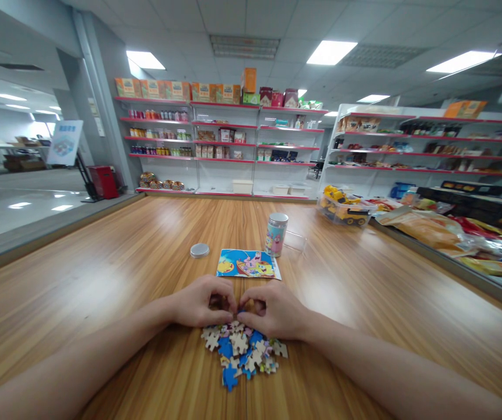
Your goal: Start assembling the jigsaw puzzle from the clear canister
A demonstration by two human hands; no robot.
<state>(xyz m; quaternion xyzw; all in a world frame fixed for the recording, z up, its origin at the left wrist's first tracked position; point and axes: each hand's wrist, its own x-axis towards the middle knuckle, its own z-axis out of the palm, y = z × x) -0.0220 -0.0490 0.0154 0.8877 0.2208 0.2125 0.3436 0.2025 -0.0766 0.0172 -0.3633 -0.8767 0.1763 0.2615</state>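
A loose heap of jigsaw puzzle pieces (pixel 239 344), some blue side up and others showing pale backs, lies on the wooden table (pixel 137 251) close to me. Over the heap's far edge, my left hand (pixel 202 300) is closed, thumb and forefinger pinched; what they hold is hidden. My right hand (pixel 275 309) pinches at the same spot, almost touching the left, and a bit of blue puzzle piece shows at its fingertips. Just beyond both hands lies a flat cartoon picture sheet (pixel 246 264). Behind its right end stands a cartoon-printed tin (pixel 276 236) with a silver top.
A round silver lid (pixel 199 251) lies left of the sheet. Beside the tin is a clear plastic piece (pixel 295 242). Farther right sits a clear bin (pixel 345 213) of yellow toy vehicles. Packaged goods (pixel 435 233) line the right edge, and stocked shelves (pixel 225 137) stand behind.
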